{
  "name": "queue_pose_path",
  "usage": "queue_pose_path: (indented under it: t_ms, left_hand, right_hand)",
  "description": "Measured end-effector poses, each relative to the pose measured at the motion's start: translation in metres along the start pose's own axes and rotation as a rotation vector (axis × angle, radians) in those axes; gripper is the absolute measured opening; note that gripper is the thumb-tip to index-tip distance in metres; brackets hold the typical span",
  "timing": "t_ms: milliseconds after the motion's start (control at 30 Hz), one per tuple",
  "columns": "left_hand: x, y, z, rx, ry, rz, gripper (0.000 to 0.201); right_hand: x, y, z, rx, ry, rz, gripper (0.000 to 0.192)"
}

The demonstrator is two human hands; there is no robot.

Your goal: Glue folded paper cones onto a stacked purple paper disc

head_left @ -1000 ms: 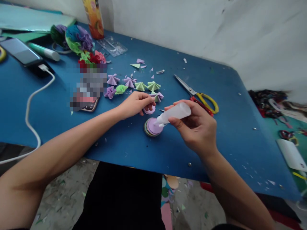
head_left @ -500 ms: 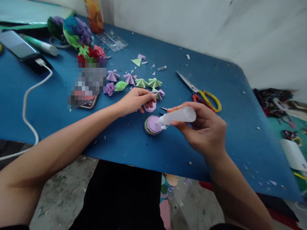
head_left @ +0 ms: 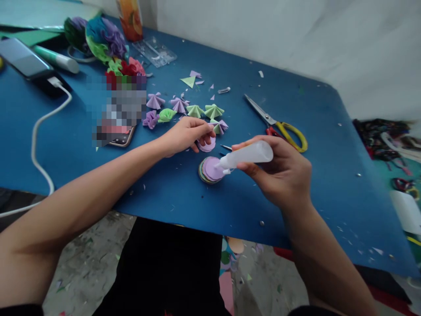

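Observation:
My right hand is wrapped round a white squeeze glue bottle, tilted with its nozzle down at the top of a stack of round paper discs. The uppermost disc is lilac, and paler green and other colours show at the stack's edge. My left hand is closed, thumb against curled fingers, just above more lilac discs. Beside its fingertips is a folded lilac and green paper piece; whether the fingers pinch it I cannot tell. A pointed metal tool lies partly hidden behind the bottle.
Folded paper pieces in lilac and green stand beyond my left hand. Scissors lie to the right, partly behind my right hand. Phones, one a cabled phone, crepe paper flowers and a drink bottle occupy the left and back.
The view has shifted very slightly. Both hands keep almost the same pose, with the glue nozzle still at the lilac disc.

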State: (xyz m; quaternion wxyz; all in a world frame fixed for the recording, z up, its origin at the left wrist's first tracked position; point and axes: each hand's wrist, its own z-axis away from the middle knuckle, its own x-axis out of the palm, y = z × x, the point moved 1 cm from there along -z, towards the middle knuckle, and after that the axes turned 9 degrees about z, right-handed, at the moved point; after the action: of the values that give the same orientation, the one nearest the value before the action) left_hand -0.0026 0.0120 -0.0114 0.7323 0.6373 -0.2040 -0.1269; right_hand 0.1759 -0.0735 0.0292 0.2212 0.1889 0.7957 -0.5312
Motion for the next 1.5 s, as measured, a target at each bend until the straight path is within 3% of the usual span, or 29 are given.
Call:
queue_pose_path:
  t_ms: [133,333,600,800,1067,1167,1367,1433,1500]
  left_hand:
    - [0.001,0.0,0.0,-0.011,-0.004,-0.008,0.024]
    - [0.001,0.001,0.0,-0.023,-0.005,-0.004,0.024]
    - [0.001,0.001,0.001,-0.01,-0.016,-0.03,0.023]
    - [0.001,0.0,0.001,-0.018,-0.009,-0.021,0.022]
    - [0.002,0.001,0.003,0.054,0.007,-0.022,0.022]
    - [0.003,0.002,0.004,0.119,0.015,-0.041,0.021]
    - [0.005,0.006,0.009,0.218,0.021,-0.15,0.021]
    - [0.006,0.007,0.012,0.287,0.023,-0.178,0.022]
    - [0.009,0.009,0.017,0.405,0.031,-0.187,0.025]
  right_hand:
    - [0.004,0.0,0.001,0.032,0.007,-0.011,0.036]
    - [0.002,-0.003,0.001,0.029,0.058,-0.007,0.024]
    - [0.009,-0.003,0.003,0.023,-0.016,-0.032,0.037]
    - [0.01,-0.009,0.007,-0.001,-0.008,0.014,0.024]
    - [-0.004,0.012,-0.009,0.1,-0.013,-0.047,0.041]
    - [-0.02,0.024,-0.015,0.125,-0.127,0.047,0.043]
    - [-0.038,0.032,-0.019,0.051,-0.617,0.239,0.031]
    - [-0.037,0.032,-0.017,0.017,-0.603,0.245,0.03]
    - [-0.034,0.03,-0.015,0.014,-0.476,0.215,0.031]
